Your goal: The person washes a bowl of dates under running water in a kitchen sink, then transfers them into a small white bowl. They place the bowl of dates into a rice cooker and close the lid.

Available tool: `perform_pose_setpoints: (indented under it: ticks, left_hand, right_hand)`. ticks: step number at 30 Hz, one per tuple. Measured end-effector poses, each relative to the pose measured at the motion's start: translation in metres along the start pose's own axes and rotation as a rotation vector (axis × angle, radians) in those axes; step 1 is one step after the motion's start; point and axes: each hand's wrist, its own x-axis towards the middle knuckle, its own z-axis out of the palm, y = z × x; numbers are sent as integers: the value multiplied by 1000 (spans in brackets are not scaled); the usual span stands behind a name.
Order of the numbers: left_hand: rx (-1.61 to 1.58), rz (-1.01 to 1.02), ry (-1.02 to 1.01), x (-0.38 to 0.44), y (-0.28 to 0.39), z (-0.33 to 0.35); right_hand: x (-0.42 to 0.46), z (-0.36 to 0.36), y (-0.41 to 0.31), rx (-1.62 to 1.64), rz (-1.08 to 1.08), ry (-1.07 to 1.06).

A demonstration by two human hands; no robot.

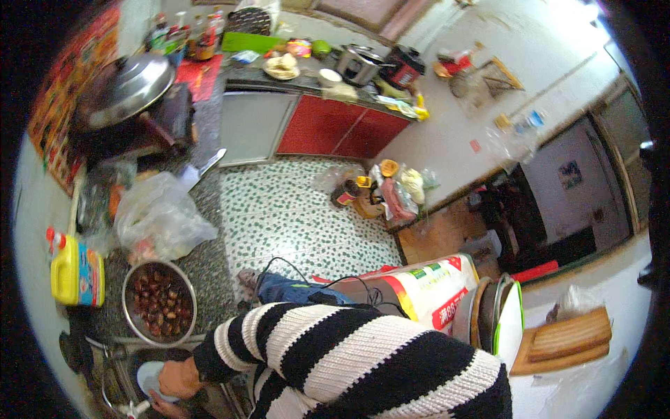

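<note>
A pale bowl or dish [148, 378] is in the sink at the lower left. One of my hands, apparently my right hand [180, 378], lies over its edge with bent fingers. Part of my left hand [166, 406] shows below it, near the dish's lower edge and beside the tap [134, 409]. Just above the sink, on the speckled counter, stands a round metal basin [193, 309] of dark reddish-brown pieces. How far the fingers wrap the dish is partly hidden by the hands themselves.
A yellow jug with a red cap [78, 272] and a translucent plastic bag [162, 214] stand along the counter [209, 209]. Farther up is a lidded wok [131, 86]. Bottles and bags sit on the tiled floor [272, 209]; a large printed sack [434, 283] is beside me.
</note>
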Motion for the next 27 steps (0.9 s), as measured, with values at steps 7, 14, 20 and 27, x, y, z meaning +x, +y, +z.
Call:
perform_pose_setpoints:
  ticks: [7, 14, 20, 27]
  left_hand:
    - [79, 94, -57, -20, 10, 51]
    - [104, 135, -95, -26, 15, 76]
    - [125, 147, -113, -30, 9, 80]
    - [121, 129, -72, -26, 3, 69]
  right_hand:
    - [-3, -30, 0, 164, -419, 38]
    - [20, -57, -37, -195, -184, -75]
    - [-6, -54, 14, -67, -261, 41]
    - [-15, -25, 50, 554, -353, 2]
